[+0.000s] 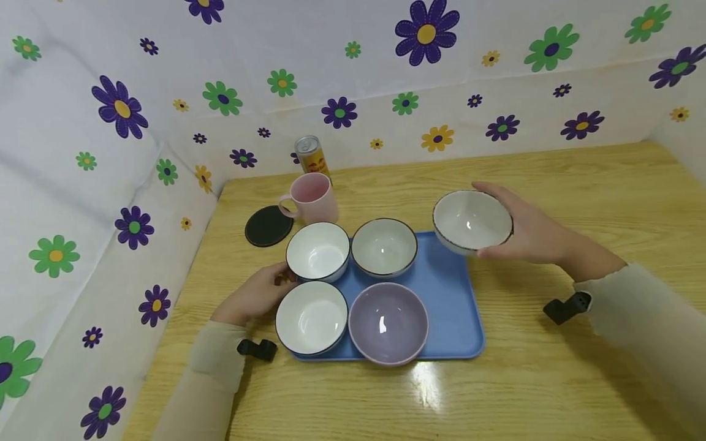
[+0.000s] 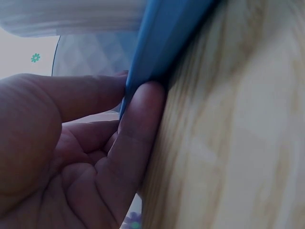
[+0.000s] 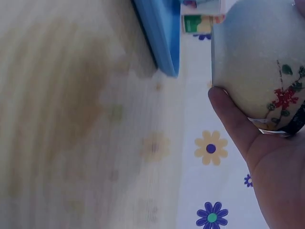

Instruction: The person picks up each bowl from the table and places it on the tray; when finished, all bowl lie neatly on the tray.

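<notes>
A white bowl (image 1: pixel 471 220) is held up by my right hand (image 1: pixel 532 233), thumb and fingers around its sides, over the back right part of the blue tray (image 1: pixel 449 306). The right wrist view shows red flowers and green leaves painted on its outside (image 3: pixel 286 98). At the tray's left edge, my left hand (image 1: pixel 256 294) pinches the rim (image 2: pixel 162 33) between thumb and fingers. On the tray are two white bowls with dark rims, one at the back left (image 1: pixel 318 251) and one in front (image 1: pixel 311 318), a greyish bowl (image 1: pixel 384 247) and a purple bowl (image 1: pixel 388 324).
Behind the tray stand a pink mug (image 1: pixel 317 199) and a yellow can (image 1: pixel 312 156), with a black round coaster (image 1: pixel 269 225) lying to their left. A white cloth with flowers (image 1: pixel 353 61) hangs behind and left of the wooden table (image 1: pixel 551 380).
</notes>
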Demonstrator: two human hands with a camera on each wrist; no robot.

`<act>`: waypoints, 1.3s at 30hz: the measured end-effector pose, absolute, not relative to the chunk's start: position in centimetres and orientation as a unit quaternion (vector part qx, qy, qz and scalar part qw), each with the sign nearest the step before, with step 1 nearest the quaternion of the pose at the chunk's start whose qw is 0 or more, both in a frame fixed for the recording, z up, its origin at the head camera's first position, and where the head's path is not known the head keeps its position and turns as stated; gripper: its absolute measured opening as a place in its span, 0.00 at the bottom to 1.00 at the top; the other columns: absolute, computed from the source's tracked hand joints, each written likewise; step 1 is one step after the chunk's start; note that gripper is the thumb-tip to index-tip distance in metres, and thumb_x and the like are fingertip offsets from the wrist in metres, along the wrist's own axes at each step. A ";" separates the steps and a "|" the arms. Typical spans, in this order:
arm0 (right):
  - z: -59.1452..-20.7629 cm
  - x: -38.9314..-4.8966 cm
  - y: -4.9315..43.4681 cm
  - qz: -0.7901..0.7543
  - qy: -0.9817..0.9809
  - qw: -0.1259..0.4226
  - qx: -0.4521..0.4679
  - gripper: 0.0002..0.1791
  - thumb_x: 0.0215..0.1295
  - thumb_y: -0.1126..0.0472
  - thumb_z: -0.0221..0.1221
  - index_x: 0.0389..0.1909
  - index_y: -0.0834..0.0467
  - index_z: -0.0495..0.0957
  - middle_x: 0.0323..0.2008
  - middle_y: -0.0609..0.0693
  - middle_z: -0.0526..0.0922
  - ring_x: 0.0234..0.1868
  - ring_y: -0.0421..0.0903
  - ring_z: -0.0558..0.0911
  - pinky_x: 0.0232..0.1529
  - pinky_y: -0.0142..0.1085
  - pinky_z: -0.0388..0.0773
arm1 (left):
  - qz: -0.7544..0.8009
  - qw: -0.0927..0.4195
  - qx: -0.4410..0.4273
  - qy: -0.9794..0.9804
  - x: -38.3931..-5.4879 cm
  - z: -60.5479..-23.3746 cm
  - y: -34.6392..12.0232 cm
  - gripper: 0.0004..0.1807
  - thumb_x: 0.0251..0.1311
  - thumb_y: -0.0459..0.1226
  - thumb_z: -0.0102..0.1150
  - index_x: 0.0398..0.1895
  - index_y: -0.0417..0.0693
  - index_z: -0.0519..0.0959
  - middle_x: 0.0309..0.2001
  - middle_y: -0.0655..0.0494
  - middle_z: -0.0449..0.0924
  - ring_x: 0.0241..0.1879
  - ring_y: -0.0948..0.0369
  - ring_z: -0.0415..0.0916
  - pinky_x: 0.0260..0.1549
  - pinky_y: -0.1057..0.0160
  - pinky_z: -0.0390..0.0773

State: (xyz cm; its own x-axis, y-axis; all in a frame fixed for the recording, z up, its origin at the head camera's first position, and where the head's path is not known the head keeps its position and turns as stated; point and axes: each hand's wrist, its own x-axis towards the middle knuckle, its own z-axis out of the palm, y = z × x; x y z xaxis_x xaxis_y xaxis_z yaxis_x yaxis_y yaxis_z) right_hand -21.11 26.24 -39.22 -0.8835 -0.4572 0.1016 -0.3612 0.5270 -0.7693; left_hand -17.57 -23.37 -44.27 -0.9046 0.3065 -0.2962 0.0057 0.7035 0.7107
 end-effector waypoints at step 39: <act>-42.3 -16.0 22.8 -0.420 0.847 0.122 -0.301 0.64 0.43 0.47 0.81 0.76 0.55 0.52 0.67 0.56 0.65 0.62 0.57 0.71 0.55 0.57 0.75 | 0.373 0.199 0.088 0.902 -17.8 -44.6 -24.1 0.14 0.70 0.40 0.58 0.54 0.42 0.75 0.40 0.49 0.76 0.35 0.56 0.72 0.35 0.59 0.73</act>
State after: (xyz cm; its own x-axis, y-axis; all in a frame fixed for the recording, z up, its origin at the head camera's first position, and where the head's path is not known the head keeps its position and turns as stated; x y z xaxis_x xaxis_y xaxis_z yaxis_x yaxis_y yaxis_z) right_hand -15.97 22.78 -42.31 -0.7897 -0.6118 0.0466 -0.4074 0.4660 -0.7854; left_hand -17.79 -24.07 -44.60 -0.9048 0.3081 -0.2938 0.0110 0.7068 0.7074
